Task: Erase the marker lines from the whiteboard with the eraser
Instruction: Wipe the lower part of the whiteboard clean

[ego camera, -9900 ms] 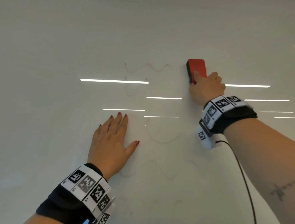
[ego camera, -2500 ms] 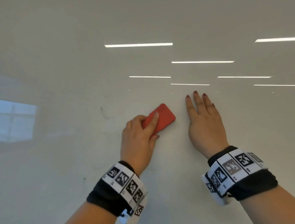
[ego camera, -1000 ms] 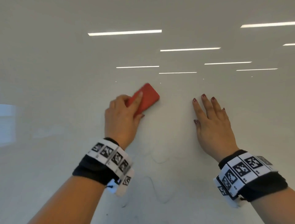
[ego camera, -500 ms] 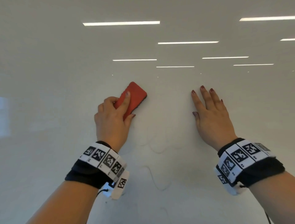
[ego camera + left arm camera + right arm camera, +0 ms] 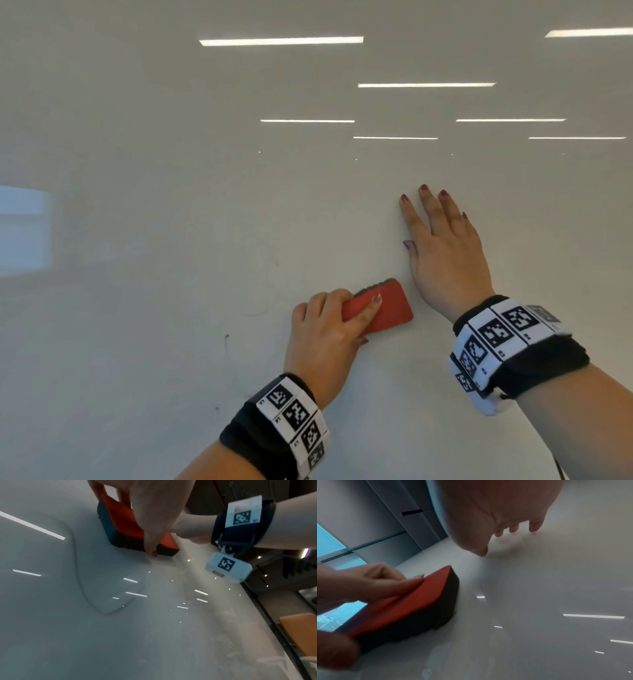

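Note:
My left hand (image 5: pixel 329 325) grips a red eraser (image 5: pixel 383 308) with a dark felt underside and presses it flat on the whiteboard (image 5: pixel 171 171). In the left wrist view the eraser (image 5: pixel 123 524) lies under my fingers, and a faint curved marker line (image 5: pixel 80 582) runs below it. Small faint marks (image 5: pixel 226 339) show left of the eraser. My right hand (image 5: pixel 442 246) lies flat on the board just above and right of the eraser, fingers straight. The right wrist view shows the eraser (image 5: pixel 412 601) held by the left hand (image 5: pixel 368 582).
Ceiling light strips (image 5: pixel 281 41) and a window (image 5: pixel 24 229) reflect in the glossy board. The board's dark right edge (image 5: pixel 267 615) and an orange chair (image 5: pixel 302 632) show in the left wrist view.
The left hand has slid the eraser down and to the right, close to the right hand's heel. The wavy lines seen below the hands are out of the head view.

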